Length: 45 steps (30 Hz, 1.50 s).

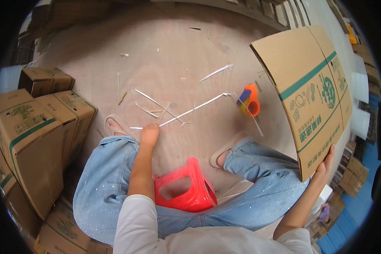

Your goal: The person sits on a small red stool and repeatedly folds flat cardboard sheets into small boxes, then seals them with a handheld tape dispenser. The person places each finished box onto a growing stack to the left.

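My left hand [150,135] is closed in a fist low over the floor, between my feet. A white packing strap [194,111] runs out from both sides of it, so the strap seems to be gripped. My right hand [324,164] grips the lower edge of a flattened brown cardboard box [313,91] with green bands and green printing, tilted up at my right side. On the floor between my hands lies an orange tape dispenser [252,106] with blue and yellow parts; a strip of strap crosses beside it.
A red plastic stool [195,182] stands between my legs. Closed cardboard boxes [38,169] are stacked at my left. Another white strap piece [216,73] and small scraps lie on the floor [165,63]. Stacked cardboard and a wooden pallet [294,12] edge the far side.
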Motion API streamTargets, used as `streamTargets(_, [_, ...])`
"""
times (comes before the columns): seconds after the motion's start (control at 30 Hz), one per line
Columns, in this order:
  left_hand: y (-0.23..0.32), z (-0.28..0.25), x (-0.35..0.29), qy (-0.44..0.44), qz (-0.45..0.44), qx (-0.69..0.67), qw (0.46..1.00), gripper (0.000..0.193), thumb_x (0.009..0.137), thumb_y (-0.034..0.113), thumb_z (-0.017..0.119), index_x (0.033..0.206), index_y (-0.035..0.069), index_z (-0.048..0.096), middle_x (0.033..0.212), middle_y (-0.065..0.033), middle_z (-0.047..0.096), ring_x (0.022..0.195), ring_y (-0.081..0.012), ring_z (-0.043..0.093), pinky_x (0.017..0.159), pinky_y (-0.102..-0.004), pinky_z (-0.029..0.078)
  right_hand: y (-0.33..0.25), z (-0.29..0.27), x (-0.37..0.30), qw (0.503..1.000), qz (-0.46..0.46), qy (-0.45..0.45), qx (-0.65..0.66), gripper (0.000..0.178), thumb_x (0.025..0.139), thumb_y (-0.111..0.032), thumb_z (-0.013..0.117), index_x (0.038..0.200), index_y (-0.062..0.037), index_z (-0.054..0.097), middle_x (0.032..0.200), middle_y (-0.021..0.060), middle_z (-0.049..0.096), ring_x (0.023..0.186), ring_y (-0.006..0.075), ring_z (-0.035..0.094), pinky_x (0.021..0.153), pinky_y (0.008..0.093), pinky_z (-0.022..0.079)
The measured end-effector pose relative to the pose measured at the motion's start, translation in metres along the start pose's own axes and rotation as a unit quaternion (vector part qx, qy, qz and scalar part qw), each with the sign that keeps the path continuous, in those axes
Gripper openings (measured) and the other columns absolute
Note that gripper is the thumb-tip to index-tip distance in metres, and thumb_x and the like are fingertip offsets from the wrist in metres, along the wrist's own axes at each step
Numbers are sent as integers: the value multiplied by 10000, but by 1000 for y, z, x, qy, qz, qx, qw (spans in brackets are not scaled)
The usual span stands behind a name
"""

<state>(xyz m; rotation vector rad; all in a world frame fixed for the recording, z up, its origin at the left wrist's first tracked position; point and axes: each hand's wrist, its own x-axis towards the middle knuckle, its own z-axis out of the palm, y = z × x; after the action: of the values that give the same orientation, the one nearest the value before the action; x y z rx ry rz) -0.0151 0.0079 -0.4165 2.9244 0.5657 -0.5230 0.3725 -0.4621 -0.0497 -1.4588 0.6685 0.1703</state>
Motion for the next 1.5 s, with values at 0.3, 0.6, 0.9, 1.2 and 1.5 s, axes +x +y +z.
streamTargets(0.3, [13, -23, 45, 86, -331, -304, 889, 199, 806, 194, 580, 819, -5, 568, 778, -177, 649, 715, -320, 654, 662, -445, 509, 4, -41, 2, 992, -64, 90, 66, 406, 1012, -320, 365, 1289, -45, 476, 1288, 130, 547, 1145, 283, 544, 967, 423, 460])
streamTargets(0.6, [231, -369, 238, 367, 23, -605, 706, 144, 831, 99, 607, 749, 82, 490, 709, -34, 531, 625, -125, 480, 535, -318, 411, -23, -119, -64, 928, -224, 157, 252, 449, 961, -269, 352, 1311, -10, 462, 1332, 128, 506, 1199, 299, 492, 1019, 443, 382])
streamTargets(0.9, [539, -351, 19, -210, 608, -222, 733, 598, 848, 491, 595, 1264, 63, 564, 1318, -172, 525, 1222, -326, 492, 1013, -428, 393, -54, -207, -191, 885, -257, 142, 361, 419, 981, -305, 437, 1291, -28, 483, 1306, 106, 526, 1180, 254, 499, 1021, 392, 388])
streamTargets(1.2, [129, -571, -85, -132, 320, -815, 464, 912, 843, 755, 316, 1466, 92, 253, 1269, -146, 548, 1058, -271, 598, 847, -408, 515, -38, -42, -110, 946, -227, -230, 42, 295, 989, -238, 390, 1062, -10, 562, 956, 85, 634, 838, 152, 613, 740, 305, 507])
streamTargets(1.5, [60, -455, -167, 220, -76, -779, 582, 336, 857, 66, 511, 1177, -30, 482, 1075, -143, 615, 928, -210, 612, 803, -317, 499, 71, 182, -189, 575, -415, -329, -623, 551, 895, -420, 518, 1236, 12, 512, 1378, 243, 424, 1226, 369, 460, 983, 450, 404])
